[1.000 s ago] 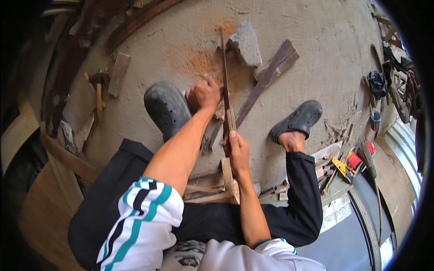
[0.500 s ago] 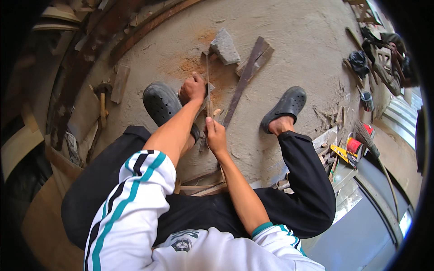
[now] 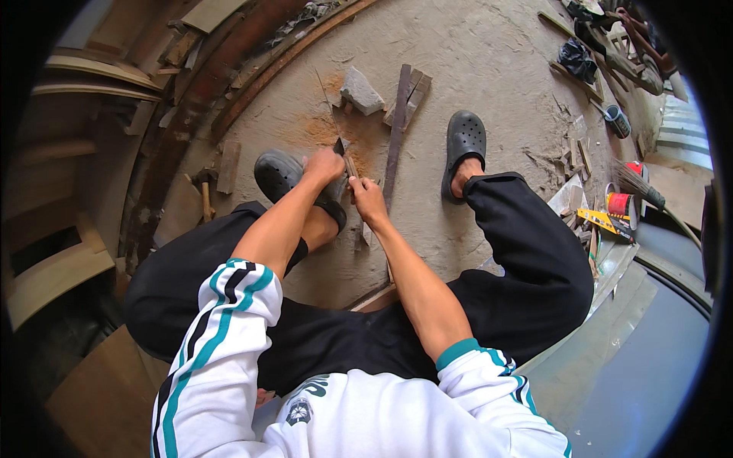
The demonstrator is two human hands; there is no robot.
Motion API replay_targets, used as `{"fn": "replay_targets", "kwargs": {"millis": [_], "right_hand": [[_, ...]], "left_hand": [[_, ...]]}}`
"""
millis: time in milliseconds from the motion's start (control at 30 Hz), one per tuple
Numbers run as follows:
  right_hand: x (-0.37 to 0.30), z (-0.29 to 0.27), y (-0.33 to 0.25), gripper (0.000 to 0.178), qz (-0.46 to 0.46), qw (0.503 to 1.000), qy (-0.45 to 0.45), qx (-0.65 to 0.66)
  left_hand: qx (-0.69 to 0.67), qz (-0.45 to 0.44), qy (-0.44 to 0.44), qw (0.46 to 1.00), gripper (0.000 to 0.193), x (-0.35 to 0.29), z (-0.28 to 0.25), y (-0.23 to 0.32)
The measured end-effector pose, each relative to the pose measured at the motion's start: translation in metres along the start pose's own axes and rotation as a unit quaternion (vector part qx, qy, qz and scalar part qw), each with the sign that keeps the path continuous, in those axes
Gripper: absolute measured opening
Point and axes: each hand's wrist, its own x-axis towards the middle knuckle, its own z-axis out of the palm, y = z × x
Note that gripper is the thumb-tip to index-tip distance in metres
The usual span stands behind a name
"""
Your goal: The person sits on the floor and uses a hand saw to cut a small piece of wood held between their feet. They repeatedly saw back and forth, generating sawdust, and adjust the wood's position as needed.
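"Looking through the head camera, where does the saw (image 3: 326, 99) lie against the grip?"

"Its wooden handle (image 3: 350, 166) meets the right hand (image 3: 369, 197), and the thin blade runs forward from there, past the left hand (image 3: 327, 164), toward the far edge of the floor (image 3: 504, 72)."

"Is that right hand closed?"

"Yes, its fingers are curled around the handle, with the thumb along the upper side."

"And the left?"

"It sits just left of the handle, back of the hand up, fingers bent. Their undersides are hidden, so I cannot tell whether they grip anything. The left shoe (image 3: 279, 172) is just beside it."

"What lies around the blade?"

"Orange sawdust (image 3: 317, 128) is scattered over the floor there. A grey stone (image 3: 361, 91) lies just to the right, and beyond it a dark strip (image 3: 398, 122) crosses a lighter wood piece (image 3: 415, 91). The right shoe (image 3: 466, 137) stands well apart from both hands."

"And the floor's edges?"

"Along the left edge curves a long brown beam (image 3: 284, 62), with a wooden offcut (image 3: 228, 168) and a wood-handled tool (image 3: 206, 200) inside it. Toward the right edge are a black bag (image 3: 578, 59), an open tin (image 3: 617, 122), a broom (image 3: 637, 185) and a yellow tool (image 3: 607, 224) near a red can (image 3: 620, 204)."
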Motion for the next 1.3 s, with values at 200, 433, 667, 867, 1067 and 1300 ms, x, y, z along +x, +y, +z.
{"fn": "replay_targets", "kwargs": {"millis": [200,433,667,867,1067,1300], "right_hand": [[-0.012,0.001,-0.02,0.045,-0.02,0.998,-0.048,-0.026],[0.004,-0.005,-0.02,0.046,-0.026,0.996,-0.088,-0.015],[0.017,0.004,-0.024,0.044,-0.047,0.994,-0.098,0.002],[0.031,0.018,-0.016,0.042,-0.109,0.991,-0.073,-0.031],[0.032,0.003,-0.006,0.038,-0.087,0.99,-0.096,-0.047],[0.024,0.009,-0.018,0.037,-0.075,0.988,-0.115,-0.071]], "left_hand": [[0.123,-0.001,-0.159,0.98,0.077,-0.026,-0.042,0.001],[0.241,-0.011,-0.119,0.963,0.117,-0.055,-0.03,0.017],[0.18,-0.035,-0.064,0.981,0.104,-0.035,-0.013,0.008],[0.175,-0.022,-0.006,0.984,0.076,-0.021,-0.006,-0.005],[0.108,0.041,-0.051,0.992,0.06,-0.034,-0.04,-0.005],[-0.013,0.03,0.08,0.996,0.036,-0.048,-0.036,-0.017]]}}
